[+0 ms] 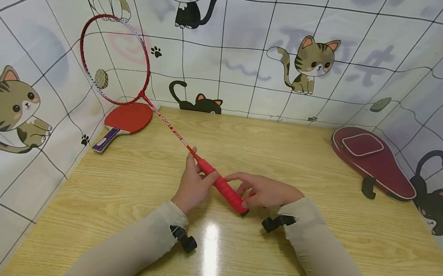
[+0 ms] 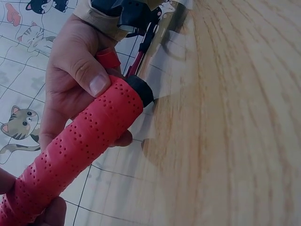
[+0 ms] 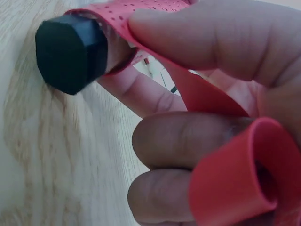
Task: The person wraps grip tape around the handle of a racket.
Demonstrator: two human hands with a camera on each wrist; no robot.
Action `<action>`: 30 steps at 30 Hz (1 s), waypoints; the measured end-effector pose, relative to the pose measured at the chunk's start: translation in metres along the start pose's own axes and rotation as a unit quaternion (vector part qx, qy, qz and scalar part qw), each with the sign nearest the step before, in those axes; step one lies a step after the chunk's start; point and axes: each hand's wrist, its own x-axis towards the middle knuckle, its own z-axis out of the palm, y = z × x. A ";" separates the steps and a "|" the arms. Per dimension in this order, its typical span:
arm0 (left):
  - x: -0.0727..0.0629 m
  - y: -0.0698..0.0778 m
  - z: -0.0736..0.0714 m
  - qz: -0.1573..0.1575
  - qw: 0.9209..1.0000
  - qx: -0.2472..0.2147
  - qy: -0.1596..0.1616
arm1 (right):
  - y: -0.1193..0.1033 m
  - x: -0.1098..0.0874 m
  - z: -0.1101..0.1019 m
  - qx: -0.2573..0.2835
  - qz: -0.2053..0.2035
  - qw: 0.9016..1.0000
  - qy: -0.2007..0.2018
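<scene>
A red badminton racket [image 1: 169,126] slants across the head view, its round head up at the left and its handle toward me. My left hand [image 1: 193,187] holds the upper handle between thumb and fingers. Perforated red grip tape [image 2: 77,141] wraps the handle. At the lower end, my right hand [image 1: 266,191] pinches the tape under its thumb, beside the black butt cap [image 3: 66,54]. A loose strip of tape runs from the handle into the right fingers, its free part curled in a loop [image 3: 230,179] there.
A red table tennis bat [image 1: 133,118] lies at the back left of the wooden table [image 1: 142,256], below the racket's head. A dark red racket-shaped case [image 1: 371,157] lies at the back right. Cat-patterned sheeting [image 1: 238,67] stands behind and at both sides.
</scene>
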 end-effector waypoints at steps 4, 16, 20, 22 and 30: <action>0.000 0.001 0.000 -0.002 1.000 0.003 0.000 | 0.000 0.000 0.001 0.008 0.003 1.000 -0.001; 0.001 -0.001 -0.001 0.003 1.000 0.016 -0.006 | -0.002 -0.001 0.001 0.002 0.023 1.000 0.010; 0.000 -0.001 0.000 -0.009 1.000 0.024 0.000 | -0.002 -0.001 0.001 0.015 0.015 1.000 0.003; 0.000 -0.001 0.000 -0.012 1.000 0.028 0.003 | -0.002 -0.001 0.002 0.013 0.014 1.000 0.003; -0.001 -0.001 0.000 -0.006 0.999 0.034 0.000 | -0.002 0.000 0.002 -0.004 0.019 1.000 0.011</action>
